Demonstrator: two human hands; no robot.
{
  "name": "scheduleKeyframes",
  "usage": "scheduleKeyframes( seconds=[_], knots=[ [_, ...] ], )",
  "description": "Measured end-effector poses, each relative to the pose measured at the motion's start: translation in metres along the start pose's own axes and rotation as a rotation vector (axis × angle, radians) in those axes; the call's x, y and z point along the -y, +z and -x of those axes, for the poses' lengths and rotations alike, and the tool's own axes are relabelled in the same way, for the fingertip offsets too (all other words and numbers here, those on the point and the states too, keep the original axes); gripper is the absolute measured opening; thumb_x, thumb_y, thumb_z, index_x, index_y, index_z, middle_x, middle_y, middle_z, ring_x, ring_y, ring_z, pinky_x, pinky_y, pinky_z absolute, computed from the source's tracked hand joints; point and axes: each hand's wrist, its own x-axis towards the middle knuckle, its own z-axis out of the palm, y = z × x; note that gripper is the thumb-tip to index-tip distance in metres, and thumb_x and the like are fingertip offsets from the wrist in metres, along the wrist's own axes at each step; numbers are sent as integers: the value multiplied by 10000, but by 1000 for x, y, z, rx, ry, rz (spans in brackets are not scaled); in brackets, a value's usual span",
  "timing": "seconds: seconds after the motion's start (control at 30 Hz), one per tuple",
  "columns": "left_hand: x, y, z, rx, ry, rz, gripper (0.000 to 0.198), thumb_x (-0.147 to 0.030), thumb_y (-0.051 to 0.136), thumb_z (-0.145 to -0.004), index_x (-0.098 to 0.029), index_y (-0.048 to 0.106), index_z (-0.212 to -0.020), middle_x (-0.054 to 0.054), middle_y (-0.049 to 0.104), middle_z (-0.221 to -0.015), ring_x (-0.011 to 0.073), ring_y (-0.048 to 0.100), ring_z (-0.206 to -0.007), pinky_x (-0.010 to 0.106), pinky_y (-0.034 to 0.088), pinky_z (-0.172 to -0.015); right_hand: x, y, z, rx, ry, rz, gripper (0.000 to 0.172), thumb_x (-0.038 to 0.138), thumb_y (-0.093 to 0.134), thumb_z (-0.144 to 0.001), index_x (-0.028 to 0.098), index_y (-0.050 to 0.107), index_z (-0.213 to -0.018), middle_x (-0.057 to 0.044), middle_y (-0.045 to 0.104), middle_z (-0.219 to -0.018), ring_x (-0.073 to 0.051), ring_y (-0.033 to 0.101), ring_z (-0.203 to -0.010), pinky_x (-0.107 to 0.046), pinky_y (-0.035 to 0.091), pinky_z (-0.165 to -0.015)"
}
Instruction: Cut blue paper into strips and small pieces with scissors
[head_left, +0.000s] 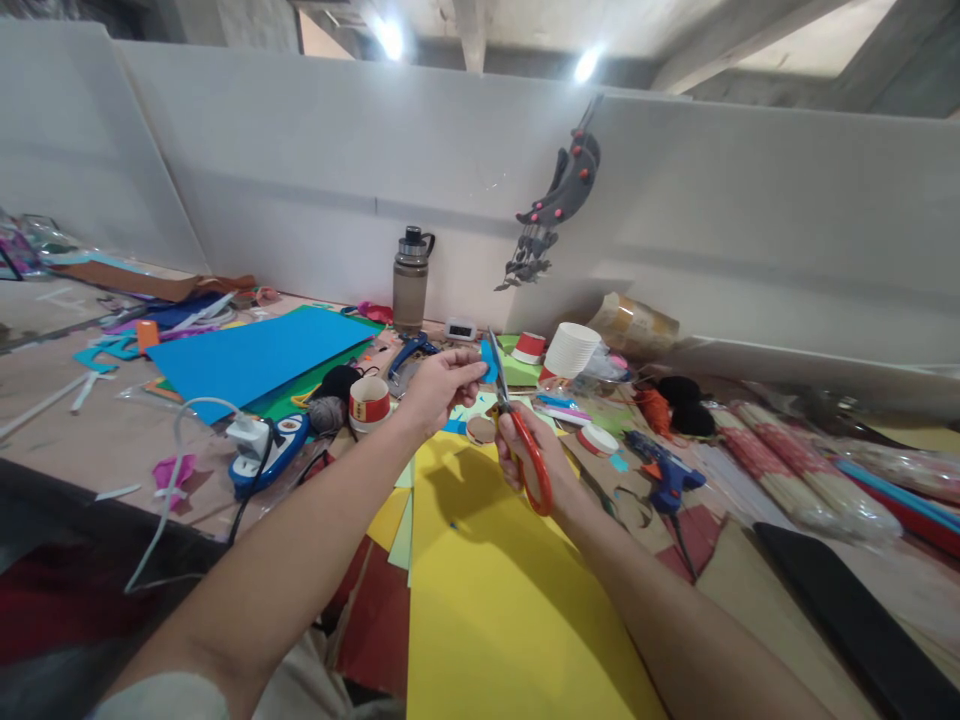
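Observation:
My left hand (444,388) pinches a small piece of blue paper (489,362) between thumb and fingertips. In my right hand (538,450) is a pair of scissors with orange-red handles (537,482), fingers wrapped round them. Their blades point up and away, right beside the blue paper; whether they touch its edge is hard to tell. Both hands are raised over a large yellow sheet (517,600), which catches their shadow. A tiny blue scrap (454,525) lies on that sheet. Just beyond it sits a round cardboard piece (480,430).
Blue card sheets (262,355), a power strip (268,455) and a paper cup (370,400) lie to the left. A water bottle (411,285) stands by the white partition. On the right are stacked cups (573,350), a glue gun (667,472), bundled sticks (780,460) and a black slab (847,610).

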Motion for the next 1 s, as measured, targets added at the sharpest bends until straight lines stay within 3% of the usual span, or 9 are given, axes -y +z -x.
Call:
scheduleKeyframes(
  seconds=[0.63, 1.0],
  knots=[
    [-4, -2, 0, -20, -46, -5, 222, -254, 740, -728, -139, 550, -723, -33, 539, -494, 59, 495, -401, 165, 383, -398, -1, 2, 3, -6, -3, 69, 333, 540, 587, -812, 236, 455, -843, 83, 436, -604, -48, 348, -374, -168, 309, -316],
    [-7, -1, 1, -26, -104, 47, 133, -168, 686, -784, -125, 563, -753, -20, 563, -500, 50, 509, -404, 139, 411, -408, 1, 6, 4, -13, 8, 60, 340, 555, 586, -800, 242, 470, -862, 82, 446, -608, -47, 345, -367, -170, 288, -316]
  ],
)
